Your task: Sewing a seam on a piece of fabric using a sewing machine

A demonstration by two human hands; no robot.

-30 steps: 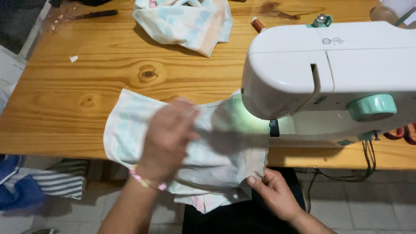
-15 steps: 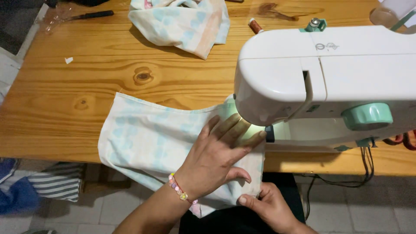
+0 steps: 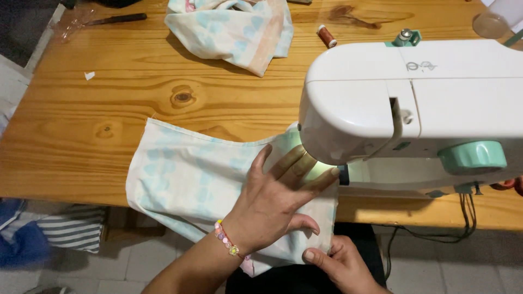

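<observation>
Pale fabric (image 3: 185, 179) lies lengthwise toward machine (image 3: 414, 103)

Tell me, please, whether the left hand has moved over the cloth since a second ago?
Yes. The left hand has slid right across the pale cloth, toward the sewing machine.

A wooden bench (image 3: 81, 109) is carrying everything, its knots showing in the grain. At the far side, a crumpled bundle of pale blue and peach cloth (image 3: 231, 30) is lying in a heap. Just right of it a brown thread spool (image 3: 327, 36) is resting on its side. At the far left a dark-handled tool (image 3: 117, 19) is lying beside some clear plastic wrap (image 3: 68, 27). A clear cup (image 3: 490, 24) is standing at the far right. Below the bench's near left edge, striped fabric (image 3: 71, 234) and blue cloth (image 3: 22, 245) are lying on the tiled floor (image 3: 452, 272).
</observation>
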